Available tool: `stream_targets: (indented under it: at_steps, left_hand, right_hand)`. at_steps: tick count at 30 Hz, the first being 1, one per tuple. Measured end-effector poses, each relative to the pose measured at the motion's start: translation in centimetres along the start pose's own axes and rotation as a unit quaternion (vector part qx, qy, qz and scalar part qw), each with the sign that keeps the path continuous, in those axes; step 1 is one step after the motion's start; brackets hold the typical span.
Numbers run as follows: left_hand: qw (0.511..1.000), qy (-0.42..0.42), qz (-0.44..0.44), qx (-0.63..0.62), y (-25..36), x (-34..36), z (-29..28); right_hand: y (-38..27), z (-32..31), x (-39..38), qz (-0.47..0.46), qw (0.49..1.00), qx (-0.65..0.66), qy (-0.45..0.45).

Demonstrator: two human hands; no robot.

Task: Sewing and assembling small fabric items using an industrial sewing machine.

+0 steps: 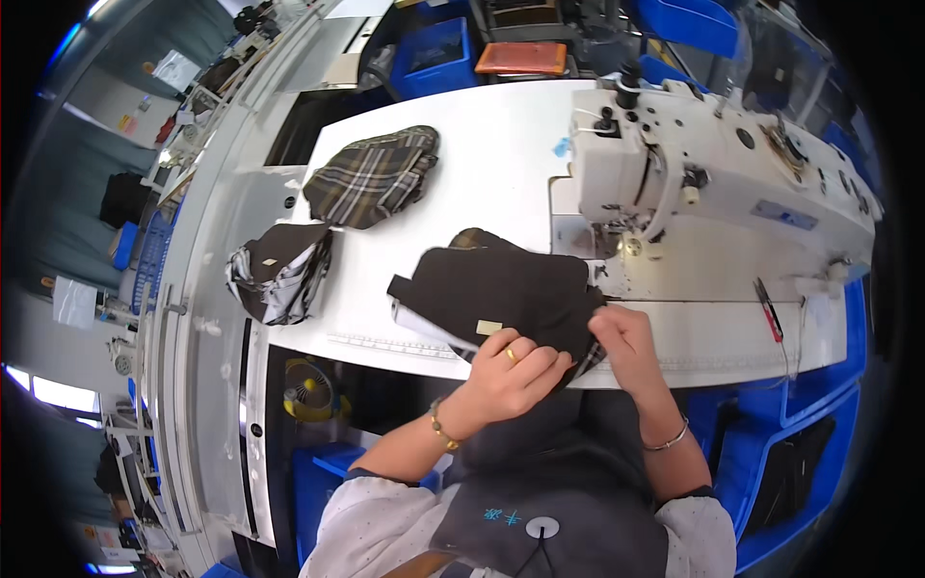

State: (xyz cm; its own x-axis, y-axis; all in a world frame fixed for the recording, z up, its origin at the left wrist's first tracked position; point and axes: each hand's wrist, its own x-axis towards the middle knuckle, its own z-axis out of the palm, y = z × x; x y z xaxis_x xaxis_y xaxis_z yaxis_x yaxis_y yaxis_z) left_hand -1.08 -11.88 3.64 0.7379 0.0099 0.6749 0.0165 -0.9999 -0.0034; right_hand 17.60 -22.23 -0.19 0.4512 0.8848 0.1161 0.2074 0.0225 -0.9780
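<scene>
A cap turned with its dark lining outward [501,289] lies at the front of the white table, just left of the sewing machine's needle area. Near its lower edge is a small pale label, and plaid cloth peeks out behind and below it. My left hand [515,378] is closed on the cap's near edge, beside the label. At its right edge, my right hand [628,349] pinches the cloth between thumb and curled fingers. Both hands partly cover the edge they hold.
A white sewing machine [713,183] fills the table's right side. Red-handled tweezers [771,313] lie near it. Farther left rest a plaid cap [374,175] and another cap showing dark lining [281,273]. A blue bin [824,482] stands at the right, and a small yellow fan [313,390] below the table.
</scene>
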Motion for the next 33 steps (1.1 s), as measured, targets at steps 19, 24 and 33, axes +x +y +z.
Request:
stream_targets:
  at_steps: [19,24,33]
  left_hand:
    - [0.118,0.182,-0.366,-0.905,0.4,-1.4,-0.2]
    - [0.052,0.201,-0.344,-0.916,0.3,-1.4,-0.2]
    - [0.024,0.214,-0.357,-0.909,0.5,-1.2,-0.3]
  right_hand:
    - [-0.5,0.3,-0.7,-0.007,0.997,-0.082,0.004]
    - [-0.7,0.4,-0.7,0.0,0.997,-0.075,0.004]
    - [-0.6,0.2,-0.7,-0.014,0.996,-0.087,0.0]
